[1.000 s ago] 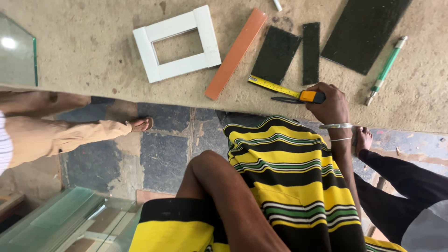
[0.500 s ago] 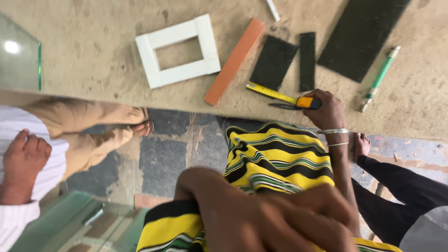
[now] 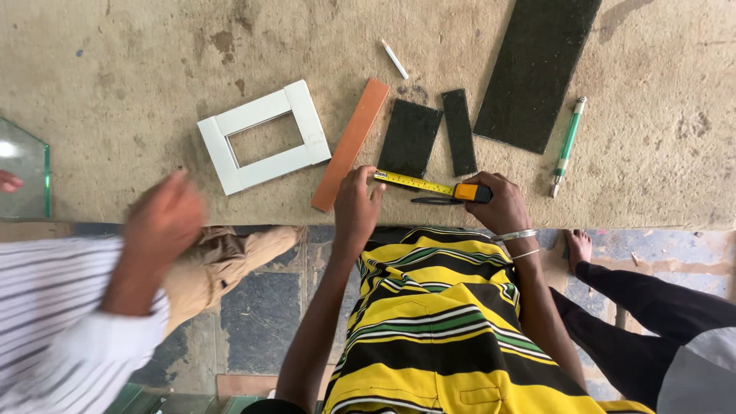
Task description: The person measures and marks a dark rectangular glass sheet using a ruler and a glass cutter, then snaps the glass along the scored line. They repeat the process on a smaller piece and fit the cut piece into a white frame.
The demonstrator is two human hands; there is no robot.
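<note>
My right hand point(image 3: 498, 205) grips the orange-and-black case of a tape measure point(image 3: 471, 192) at the near edge of the worn table point(image 3: 115, 69). The yellow tape blade point(image 3: 410, 182) runs out leftwards, and my left hand point(image 3: 356, 205) pinches its end. The blade lies just below a small dark glass piece point(image 3: 410, 138) and a narrow dark strip point(image 3: 458, 132). A black pen point(image 3: 433, 201) lies beneath the blade, by my right hand.
A white rectangular frame point(image 3: 264, 138), an orange strip point(image 3: 351, 144), a large dark glass pane point(image 3: 537, 73), a green glass cutter point(image 3: 569, 144) and a white chalk stick point(image 3: 395, 59) lie on the table. Clear glass point(image 3: 23, 169) sits far left. A co-worker's blurred hand point(image 3: 165, 218) is raised at left; a bare foot point(image 3: 579, 247) stands right.
My left hand rose from my lap to the table edge and took the end of the tape blade. The co-worker's hand lifted at the left. My right hand stayed on the case.
</note>
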